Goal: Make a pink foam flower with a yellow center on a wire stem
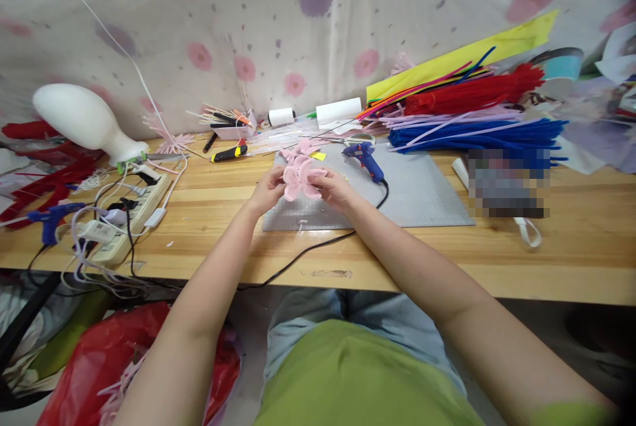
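Both my hands hold a pink pipe-cleaner flower [299,177] above the grey mat [422,197] on the wooden table [571,247]. My left hand [267,191] pinches the flower's left side with fingers closed. My right hand [335,189] grips its right side, fingers curled round the petals. More pink petals [303,148] lie just behind on the mat. A blue glue gun [365,158] rests on the mat to the right of my hands, its black cord [308,250] trailing toward the table's front edge.
Bundles of blue [477,136], red [472,95] and mixed pipe cleaners lie at the back right. A power strip [132,217] with tangled cables and a second blue glue gun [50,219] sit at the left. A white lamp [87,122], white rolls [338,110] and a red bag [104,360] below the table.
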Demonstrator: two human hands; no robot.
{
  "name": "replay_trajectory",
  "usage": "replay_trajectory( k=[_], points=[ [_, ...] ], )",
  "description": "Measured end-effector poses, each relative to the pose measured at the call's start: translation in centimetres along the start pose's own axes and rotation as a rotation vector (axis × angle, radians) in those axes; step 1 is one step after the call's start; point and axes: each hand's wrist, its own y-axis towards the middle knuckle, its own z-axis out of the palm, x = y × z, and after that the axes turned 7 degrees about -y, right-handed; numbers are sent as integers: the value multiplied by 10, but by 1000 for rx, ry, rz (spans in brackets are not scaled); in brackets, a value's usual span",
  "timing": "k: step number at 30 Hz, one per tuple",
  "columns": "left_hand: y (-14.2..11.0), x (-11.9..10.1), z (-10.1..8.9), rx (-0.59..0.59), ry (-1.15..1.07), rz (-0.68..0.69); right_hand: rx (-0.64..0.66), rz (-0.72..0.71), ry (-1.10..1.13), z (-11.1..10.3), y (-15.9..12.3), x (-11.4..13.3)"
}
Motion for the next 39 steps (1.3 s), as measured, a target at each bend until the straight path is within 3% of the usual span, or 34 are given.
replay_trajectory(
  k=[4,13,27,39],
  points=[
    [0,-2,2,3,-32,-42,38,-5,27,0,-1,3],
    [6,0,-4,170,117,-43,50,-51,55,-1,0,5],
    [6,-6,0,131,126,45,52,-91,63,2,-2,8],
    [13,-16,-1,266,154,18,100,-78,50,-3,1,6]
  ],
)
